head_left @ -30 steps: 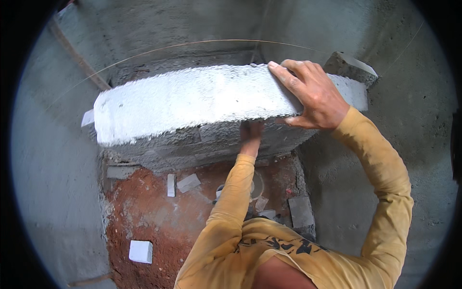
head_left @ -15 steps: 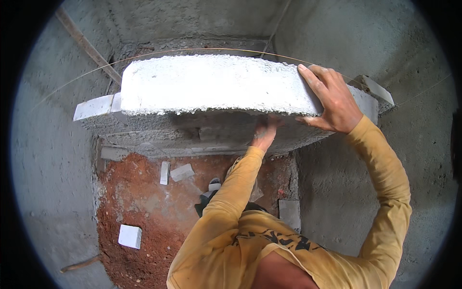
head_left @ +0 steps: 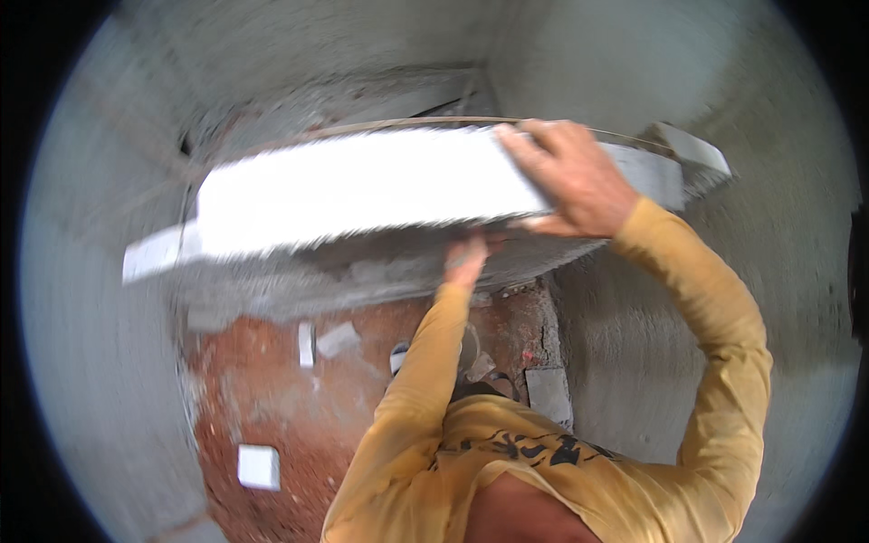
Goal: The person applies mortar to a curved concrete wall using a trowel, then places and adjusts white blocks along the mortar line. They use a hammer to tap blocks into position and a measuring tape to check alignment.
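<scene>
A large white block, rough along its edges, (head_left: 362,190) lies along the top of a low grey block wall (head_left: 262,290). My right hand (head_left: 579,181) is closed round the block's right end, its thumb near the lower front edge and its fingers over the top. Below the block's near edge, my left hand (head_left: 466,261) reaches up against the shaded face of the wall. Motion smears its fingers, and the block's overhang shades them. A thin string (head_left: 625,138) runs just beyond the block.
Smaller white blocks sit at the wall's left end (head_left: 154,256) and right end (head_left: 692,149). Grey plastered walls (head_left: 670,326) enclose the space. On the red earth floor (head_left: 272,398) lie a loose white block (head_left: 259,467) and two small pieces, one a pale chunk (head_left: 338,339).
The whole view has turned slightly and blurred. Against the wall's ends, the large block seems to have shifted a little left, with my right hand still on it.
</scene>
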`<act>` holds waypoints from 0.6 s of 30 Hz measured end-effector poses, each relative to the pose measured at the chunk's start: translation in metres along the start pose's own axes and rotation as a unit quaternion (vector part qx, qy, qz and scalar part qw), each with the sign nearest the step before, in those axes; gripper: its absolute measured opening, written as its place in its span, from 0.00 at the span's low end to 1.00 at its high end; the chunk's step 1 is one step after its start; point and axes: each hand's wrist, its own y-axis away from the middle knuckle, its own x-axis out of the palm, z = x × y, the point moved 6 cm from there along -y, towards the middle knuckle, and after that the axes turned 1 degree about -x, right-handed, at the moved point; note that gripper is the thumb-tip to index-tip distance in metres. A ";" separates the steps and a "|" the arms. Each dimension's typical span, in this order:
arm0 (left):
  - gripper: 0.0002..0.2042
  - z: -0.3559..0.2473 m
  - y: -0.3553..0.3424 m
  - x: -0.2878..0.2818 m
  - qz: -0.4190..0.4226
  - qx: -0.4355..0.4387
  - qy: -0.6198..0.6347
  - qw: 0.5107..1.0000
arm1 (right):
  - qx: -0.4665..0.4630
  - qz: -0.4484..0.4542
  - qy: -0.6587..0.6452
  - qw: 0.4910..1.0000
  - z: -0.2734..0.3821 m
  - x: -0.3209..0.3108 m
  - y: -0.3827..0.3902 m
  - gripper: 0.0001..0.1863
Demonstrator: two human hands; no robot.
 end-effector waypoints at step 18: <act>0.28 -0.236 0.147 -0.227 -0.538 0.296 -0.120 0.780 | 0.043 -0.020 -0.026 0.999 -0.045 -0.004 0.016 0.46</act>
